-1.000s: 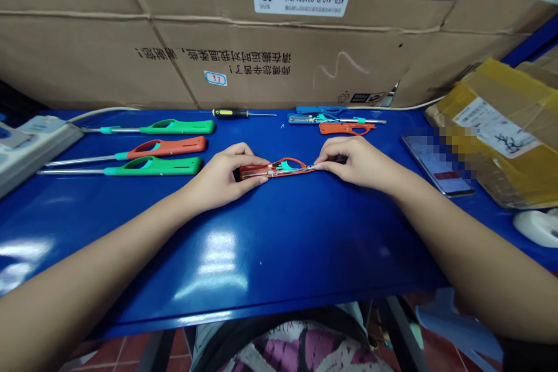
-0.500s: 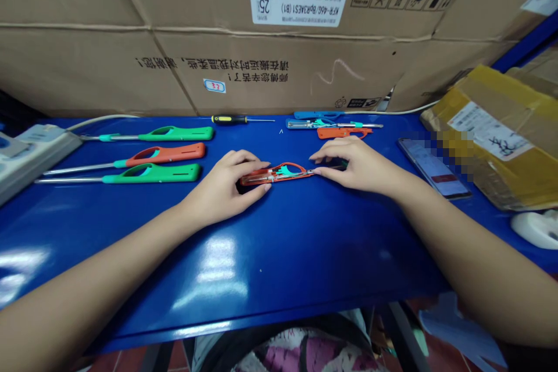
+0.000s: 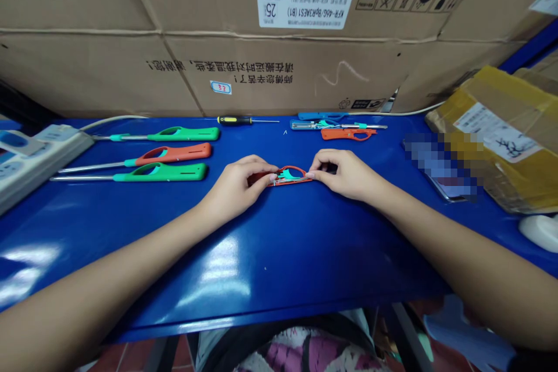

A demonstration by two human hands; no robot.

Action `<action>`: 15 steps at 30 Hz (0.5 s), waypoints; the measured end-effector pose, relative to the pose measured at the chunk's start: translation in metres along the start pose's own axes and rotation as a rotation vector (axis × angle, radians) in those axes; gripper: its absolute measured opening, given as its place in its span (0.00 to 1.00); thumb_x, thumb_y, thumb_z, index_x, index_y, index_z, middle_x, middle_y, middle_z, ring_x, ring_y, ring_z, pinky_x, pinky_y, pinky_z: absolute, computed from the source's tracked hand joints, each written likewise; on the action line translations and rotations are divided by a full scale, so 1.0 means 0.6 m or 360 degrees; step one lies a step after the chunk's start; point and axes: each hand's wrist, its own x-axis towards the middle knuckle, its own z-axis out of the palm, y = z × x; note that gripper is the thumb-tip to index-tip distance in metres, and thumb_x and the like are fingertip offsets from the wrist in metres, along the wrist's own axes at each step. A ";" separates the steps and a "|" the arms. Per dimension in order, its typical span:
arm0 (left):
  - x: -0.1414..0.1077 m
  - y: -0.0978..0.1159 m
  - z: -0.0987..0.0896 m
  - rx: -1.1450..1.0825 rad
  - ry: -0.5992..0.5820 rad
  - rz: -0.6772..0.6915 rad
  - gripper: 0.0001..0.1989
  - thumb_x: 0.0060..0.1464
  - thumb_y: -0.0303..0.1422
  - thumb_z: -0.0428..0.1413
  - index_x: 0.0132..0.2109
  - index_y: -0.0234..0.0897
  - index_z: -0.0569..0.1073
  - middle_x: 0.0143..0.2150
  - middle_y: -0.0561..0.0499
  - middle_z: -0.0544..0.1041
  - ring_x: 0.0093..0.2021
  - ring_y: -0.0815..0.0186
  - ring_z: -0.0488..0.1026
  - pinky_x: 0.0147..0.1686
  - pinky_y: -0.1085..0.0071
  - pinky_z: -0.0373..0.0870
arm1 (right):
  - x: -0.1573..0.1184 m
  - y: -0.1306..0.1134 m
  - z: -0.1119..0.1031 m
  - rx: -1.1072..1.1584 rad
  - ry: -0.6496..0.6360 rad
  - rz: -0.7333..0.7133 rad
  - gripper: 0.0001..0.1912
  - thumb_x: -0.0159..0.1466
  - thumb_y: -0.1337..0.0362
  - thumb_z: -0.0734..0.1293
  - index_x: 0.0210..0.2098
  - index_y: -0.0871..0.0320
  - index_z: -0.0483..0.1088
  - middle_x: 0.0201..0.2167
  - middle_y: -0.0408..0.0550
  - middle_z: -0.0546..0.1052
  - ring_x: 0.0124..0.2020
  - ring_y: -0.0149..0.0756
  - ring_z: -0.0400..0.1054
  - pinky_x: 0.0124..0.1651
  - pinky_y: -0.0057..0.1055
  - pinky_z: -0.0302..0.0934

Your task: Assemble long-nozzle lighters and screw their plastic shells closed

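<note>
Over the table's [image 3: 331,244] middle, the left hand [image 3: 238,186] pinches the butt of an opened orange lighter [image 3: 288,175] — likely steadying it — while the right hand [image 3: 349,175] pinches its front end. The open side faces up, presumably so parts don't spill.

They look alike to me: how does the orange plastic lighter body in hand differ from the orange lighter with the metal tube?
The orange lighter body is open, inner parts showing; the metal-tubed orange lighter is closed. The body is held; the lighter lies untouched. The lighter shows a long tube; the body, none. Both have turquoise parts.
</note>
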 end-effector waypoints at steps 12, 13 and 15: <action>-0.009 0.004 0.011 -0.0126 0.0050 0.0050 0.14 0.64 0.32 0.54 0.51 0.33 0.79 0.46 0.44 0.79 0.41 0.64 0.77 0.40 0.68 0.74 | -0.004 -0.002 0.005 0.0079 0.0160 -0.0105 0.08 0.64 0.60 0.68 0.32 0.57 0.75 0.31 0.46 0.78 0.34 0.36 0.70 0.40 0.34 0.62; -0.010 0.006 0.011 -0.0136 0.0042 0.0064 0.14 0.64 0.31 0.54 0.52 0.33 0.79 0.46 0.44 0.79 0.42 0.64 0.77 0.41 0.68 0.74 | -0.005 -0.003 0.009 0.0064 0.0180 -0.0146 0.08 0.64 0.60 0.69 0.32 0.57 0.75 0.32 0.46 0.78 0.35 0.36 0.70 0.41 0.34 0.62; -0.012 0.010 0.012 -0.0133 0.0010 0.0107 0.14 0.64 0.29 0.53 0.52 0.33 0.78 0.47 0.44 0.79 0.43 0.63 0.77 0.43 0.68 0.74 | -0.007 -0.005 0.016 0.0024 0.0179 -0.0208 0.07 0.63 0.61 0.70 0.31 0.57 0.75 0.34 0.47 0.77 0.37 0.37 0.70 0.44 0.35 0.62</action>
